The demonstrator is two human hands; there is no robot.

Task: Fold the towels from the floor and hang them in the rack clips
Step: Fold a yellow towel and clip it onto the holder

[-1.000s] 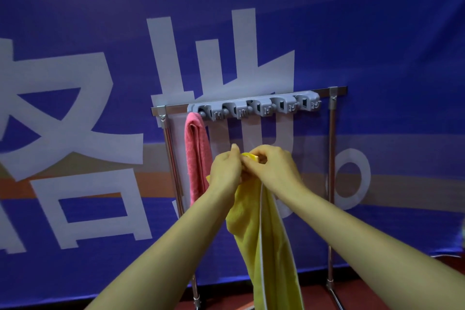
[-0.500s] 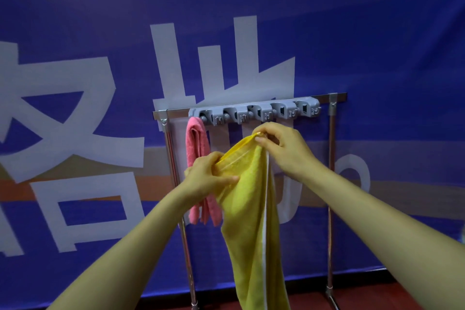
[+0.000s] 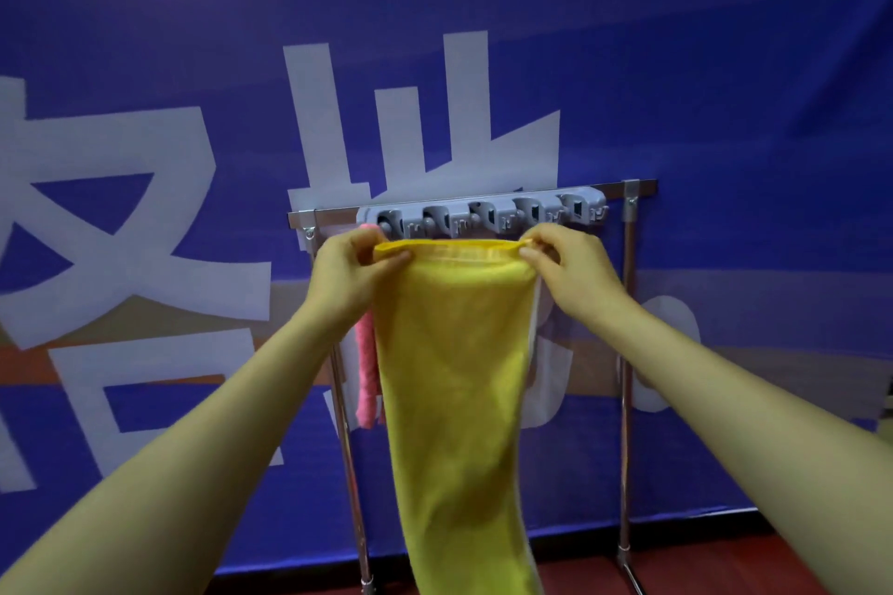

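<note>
The rack is a metal frame on two posts, standing on a reddish floor against a blue banner. Along its top bar runs a grey strip of clips, five in a row. A pink towel hangs folded from the clip at the left end of the strip, its top mostly hidden behind the left hand.

The banner carries very large white characters. The one at the left is cut by the frame's edge and the middle one is partly covered by the rack, so neither can be read with certainty.

Both arms reach forward and up, bare, with the hands level with each other just under the strip. The left hand pinches the left top corner of the yellow towel between thumb and curled fingers, and the right hand pinches the right top corner the same way. The towel's top edge is stretched taut and level between them, just below the middle clips and not set in any of them; the rest hangs straight down past the bottom of the frame, in front of the pink towel's right side
</note>
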